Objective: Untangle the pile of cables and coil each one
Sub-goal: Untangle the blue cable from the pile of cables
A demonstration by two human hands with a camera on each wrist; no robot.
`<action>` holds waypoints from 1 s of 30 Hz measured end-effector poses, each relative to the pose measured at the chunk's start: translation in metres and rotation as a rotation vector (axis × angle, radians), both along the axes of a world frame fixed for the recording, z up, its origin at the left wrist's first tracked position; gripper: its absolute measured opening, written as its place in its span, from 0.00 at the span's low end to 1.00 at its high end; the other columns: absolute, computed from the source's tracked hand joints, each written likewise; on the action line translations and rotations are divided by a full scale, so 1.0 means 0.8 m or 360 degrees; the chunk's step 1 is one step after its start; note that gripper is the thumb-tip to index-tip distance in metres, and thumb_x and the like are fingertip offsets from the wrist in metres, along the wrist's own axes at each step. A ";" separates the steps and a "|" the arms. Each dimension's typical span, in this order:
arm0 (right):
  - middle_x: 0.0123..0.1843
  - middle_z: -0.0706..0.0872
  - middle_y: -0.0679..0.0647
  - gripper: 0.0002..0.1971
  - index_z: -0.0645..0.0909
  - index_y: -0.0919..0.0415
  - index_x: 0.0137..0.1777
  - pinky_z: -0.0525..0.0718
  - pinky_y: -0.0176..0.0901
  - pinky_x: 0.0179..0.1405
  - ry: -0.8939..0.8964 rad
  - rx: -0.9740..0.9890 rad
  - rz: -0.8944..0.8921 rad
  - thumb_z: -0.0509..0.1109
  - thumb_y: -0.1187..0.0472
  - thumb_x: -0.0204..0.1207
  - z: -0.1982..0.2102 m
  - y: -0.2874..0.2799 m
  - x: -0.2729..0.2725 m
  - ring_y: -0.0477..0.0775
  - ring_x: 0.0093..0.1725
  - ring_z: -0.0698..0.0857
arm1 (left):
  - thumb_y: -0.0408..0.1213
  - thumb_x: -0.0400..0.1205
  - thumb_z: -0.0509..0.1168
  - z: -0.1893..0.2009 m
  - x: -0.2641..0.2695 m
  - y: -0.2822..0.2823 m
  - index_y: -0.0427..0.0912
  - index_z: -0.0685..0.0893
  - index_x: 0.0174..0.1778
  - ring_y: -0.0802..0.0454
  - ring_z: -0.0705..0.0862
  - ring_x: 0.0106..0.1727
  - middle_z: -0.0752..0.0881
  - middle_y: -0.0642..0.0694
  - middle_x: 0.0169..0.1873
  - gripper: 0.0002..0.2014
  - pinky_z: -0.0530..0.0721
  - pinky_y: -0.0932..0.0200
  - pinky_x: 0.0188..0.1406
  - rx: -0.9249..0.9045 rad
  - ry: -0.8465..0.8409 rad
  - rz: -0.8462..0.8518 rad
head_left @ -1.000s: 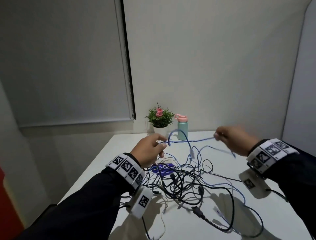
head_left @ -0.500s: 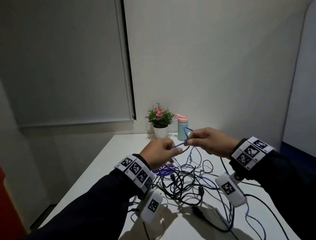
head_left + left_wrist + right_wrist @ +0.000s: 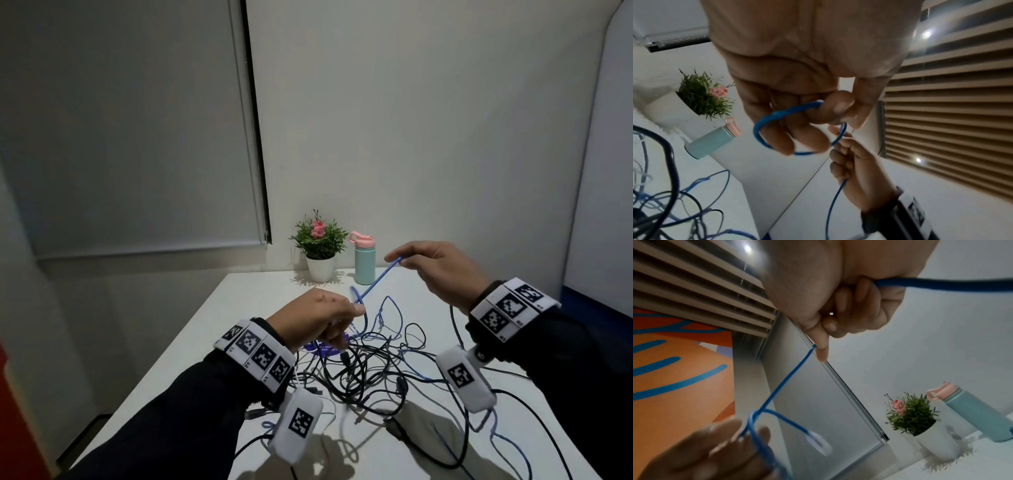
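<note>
Blue cable (image 3: 375,281): held taut above the table's far edge, trailing into the pile (image 3: 370,373).
Left hand (image 3: 318,317): grip pinched on a small loop.
Right hand (image 3: 442,265): grip closed on the cable; even loops are best fed.

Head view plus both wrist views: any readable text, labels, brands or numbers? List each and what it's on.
No text can be read in any view.
Purple item under the cable pile: a line of white print, too small and blurred to read.
Left wristband and right wristband: black-and-white square marker codes with tiny characters beneath, illegible.
Teal bottle and white plant pot: no print visible.
</note>
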State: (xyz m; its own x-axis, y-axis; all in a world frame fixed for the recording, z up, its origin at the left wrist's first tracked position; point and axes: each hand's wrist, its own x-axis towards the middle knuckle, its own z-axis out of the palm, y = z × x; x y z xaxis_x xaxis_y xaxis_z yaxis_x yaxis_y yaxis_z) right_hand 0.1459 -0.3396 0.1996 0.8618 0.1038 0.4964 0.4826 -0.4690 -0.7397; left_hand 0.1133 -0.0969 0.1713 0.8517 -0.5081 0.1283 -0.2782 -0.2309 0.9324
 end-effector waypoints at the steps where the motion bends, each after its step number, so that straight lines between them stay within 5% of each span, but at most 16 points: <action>1: 0.32 0.89 0.41 0.14 0.91 0.53 0.47 0.74 0.21 0.35 -0.0055 -0.0065 -0.0021 0.65 0.70 0.79 -0.001 0.000 -0.001 0.40 0.35 0.83 | 0.38 0.86 0.66 0.001 0.001 0.001 0.42 0.77 0.26 0.51 0.83 0.25 0.76 0.37 0.25 0.20 0.83 0.64 0.29 -0.0042 -0.0008 0.0023; 4: 0.45 0.89 0.67 0.10 0.91 0.52 0.44 0.73 0.42 0.45 -0.0053 -0.0220 -0.0030 0.68 0.63 0.80 -0.006 -0.006 -0.004 0.67 0.49 0.82 | 0.42 0.83 0.68 0.005 0.007 0.017 0.41 0.83 0.35 0.58 0.73 0.17 0.73 0.47 0.22 0.12 0.80 0.63 0.20 -0.0660 0.0343 -0.0051; 6: 0.40 0.87 0.65 0.11 0.90 0.52 0.40 0.71 0.41 0.41 -0.0028 -0.0290 0.0003 0.68 0.54 0.82 -0.010 -0.014 -0.005 0.63 0.41 0.80 | 0.42 0.82 0.68 0.005 0.007 0.027 0.41 0.85 0.40 0.61 0.69 0.16 0.73 0.52 0.23 0.09 0.74 0.67 0.15 -0.0715 0.0442 -0.0199; 7: 0.32 0.84 0.58 0.14 0.89 0.52 0.38 0.70 0.37 0.37 -0.0051 -0.0346 -0.0006 0.68 0.51 0.82 -0.012 -0.017 -0.005 0.54 0.34 0.78 | 0.42 0.79 0.70 0.002 0.007 0.027 0.41 0.85 0.37 0.59 0.72 0.18 0.75 0.52 0.23 0.09 0.78 0.64 0.19 -0.0600 0.0382 -0.0207; 9: 0.24 0.76 0.45 0.16 0.84 0.52 0.35 0.67 0.30 0.30 -0.0159 -0.0507 -0.0099 0.66 0.50 0.83 -0.013 -0.022 -0.004 0.42 0.28 0.73 | 0.42 0.75 0.71 -0.002 0.004 0.024 0.44 0.82 0.28 0.51 0.84 0.29 0.79 0.50 0.23 0.10 0.89 0.53 0.45 -0.0423 0.0172 -0.0152; 11: 0.27 0.76 0.43 0.16 0.81 0.53 0.35 0.69 0.28 0.32 -0.0265 -0.0577 -0.0225 0.64 0.53 0.85 -0.016 -0.031 0.003 0.38 0.30 0.76 | 0.40 0.76 0.70 -0.005 0.004 0.025 0.42 0.84 0.28 0.47 0.87 0.32 0.78 0.48 0.20 0.11 0.85 0.46 0.64 -0.0648 0.0108 -0.0078; 13: 0.28 0.77 0.44 0.16 0.79 0.53 0.36 0.69 0.28 0.32 -0.0235 -0.0550 -0.0281 0.63 0.53 0.86 -0.022 -0.042 0.010 0.39 0.30 0.76 | 0.40 0.79 0.67 -0.004 0.007 0.026 0.37 0.91 0.38 0.53 0.78 0.22 0.71 0.51 0.17 0.12 0.87 0.49 0.58 -0.0987 0.0170 -0.0049; 15: 0.27 0.75 0.46 0.16 0.78 0.52 0.36 0.71 0.36 0.32 -0.0122 -0.0597 -0.0264 0.61 0.50 0.86 -0.032 -0.049 0.016 0.42 0.27 0.72 | 0.42 0.80 0.67 -0.004 0.011 0.026 0.36 0.93 0.49 0.59 0.68 0.17 0.67 0.54 0.18 0.14 0.88 0.57 0.41 -0.1090 0.0210 -0.0052; 18: 0.26 0.74 0.47 0.17 0.77 0.53 0.36 0.72 0.46 0.34 -0.0067 -0.0674 -0.0270 0.60 0.48 0.86 -0.044 -0.049 0.025 0.50 0.29 0.73 | 0.41 0.83 0.66 -0.003 0.007 0.022 0.36 0.91 0.55 0.62 0.61 0.16 0.66 0.54 0.23 0.14 0.69 0.67 0.15 -0.1116 0.0306 -0.0152; 22: 0.35 0.82 0.53 0.15 0.78 0.57 0.40 0.70 0.49 0.37 -0.0149 -0.0705 -0.0524 0.60 0.52 0.87 -0.046 -0.064 0.030 0.60 0.40 0.80 | 0.44 0.81 0.69 0.005 0.007 0.025 0.41 0.88 0.38 0.58 0.56 0.17 0.62 0.53 0.21 0.12 0.58 0.69 0.16 -0.0467 0.0060 -0.0004; 26: 0.53 0.85 0.56 0.09 0.83 0.59 0.55 0.77 0.51 0.56 -0.0078 -0.0848 -0.0510 0.64 0.56 0.85 -0.041 -0.065 0.023 0.62 0.58 0.82 | 0.41 0.90 0.61 0.001 0.007 0.023 0.43 0.86 0.39 0.58 0.55 0.20 0.62 0.54 0.21 0.15 0.56 0.67 0.17 -0.0372 0.0113 0.0107; 28: 0.67 0.79 0.56 0.17 0.78 0.58 0.69 0.73 0.56 0.70 -0.0270 -0.0907 -0.0424 0.69 0.56 0.82 -0.034 -0.045 0.007 0.58 0.68 0.77 | 0.40 0.91 0.57 -0.003 0.004 0.014 0.42 0.84 0.41 0.58 0.56 0.20 0.61 0.54 0.22 0.16 0.57 0.67 0.17 -0.0315 0.0133 0.0130; 30: 0.71 0.76 0.49 0.27 0.72 0.55 0.77 0.69 0.50 0.76 -0.0400 -0.0923 -0.0159 0.73 0.52 0.79 -0.026 -0.017 -0.015 0.50 0.71 0.73 | 0.41 0.92 0.56 -0.006 -0.002 -0.001 0.43 0.81 0.40 0.57 0.55 0.21 0.60 0.52 0.23 0.16 0.57 0.67 0.17 -0.0254 0.0137 0.0099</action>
